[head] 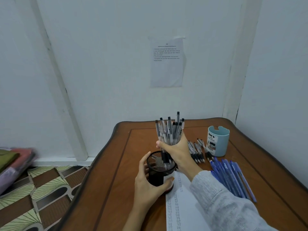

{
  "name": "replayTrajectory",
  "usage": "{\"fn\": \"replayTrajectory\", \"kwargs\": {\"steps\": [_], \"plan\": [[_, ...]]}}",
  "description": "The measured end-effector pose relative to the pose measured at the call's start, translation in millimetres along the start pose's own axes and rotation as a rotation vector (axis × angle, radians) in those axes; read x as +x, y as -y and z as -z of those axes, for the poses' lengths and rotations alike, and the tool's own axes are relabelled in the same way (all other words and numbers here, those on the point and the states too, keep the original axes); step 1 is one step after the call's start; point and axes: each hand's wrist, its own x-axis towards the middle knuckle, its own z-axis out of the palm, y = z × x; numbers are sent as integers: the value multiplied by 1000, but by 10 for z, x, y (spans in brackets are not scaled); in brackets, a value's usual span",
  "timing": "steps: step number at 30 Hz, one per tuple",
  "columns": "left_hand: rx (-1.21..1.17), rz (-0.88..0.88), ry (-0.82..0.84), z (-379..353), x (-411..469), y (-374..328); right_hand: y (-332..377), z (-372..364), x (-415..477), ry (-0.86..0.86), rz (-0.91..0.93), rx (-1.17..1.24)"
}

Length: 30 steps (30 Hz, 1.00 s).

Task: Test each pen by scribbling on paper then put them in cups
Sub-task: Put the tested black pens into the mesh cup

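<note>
My right hand [178,151] grips a bundle of several grey-and-black pens [170,130] upright, their lower ends inside the black mesh cup [158,167]. My left hand [148,182] wraps around that cup from the left and holds it on the table. A light blue cup [218,140] stands at the back right. Several black-grip pens [197,151] lie beside it, and several blue pens [231,177] lie to the right. A sheet of paper [183,207] with rows of scribbles lies under my right forearm.
The brown wooden table [120,189] stands in a corner against white walls, with a printed sheet [166,62] taped above it. A patterned floor and a pile of folded cloth [15,162] are to the left.
</note>
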Motion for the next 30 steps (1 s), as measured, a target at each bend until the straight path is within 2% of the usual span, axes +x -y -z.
{"fn": "replayTrajectory", "kwargs": {"steps": [5, 12, 20, 27, 30], "plan": [[27, -13, 35, -7, -20, -27, -118, 11, -108, 16, 17, 96], [40, -21, 28, -4, -26, -22, -94, 130, -152, 250, 66, 25], [20, -32, 30, -8, -43, -58, 11, 224, -154, 288, 44, -12], [40, -42, 22, -11, -34, -55, 12, 283, -150, 211, 45, -23], [55, -46, 24, -12, -28, -45, -14, 246, -174, 238, 13, -84]]}}
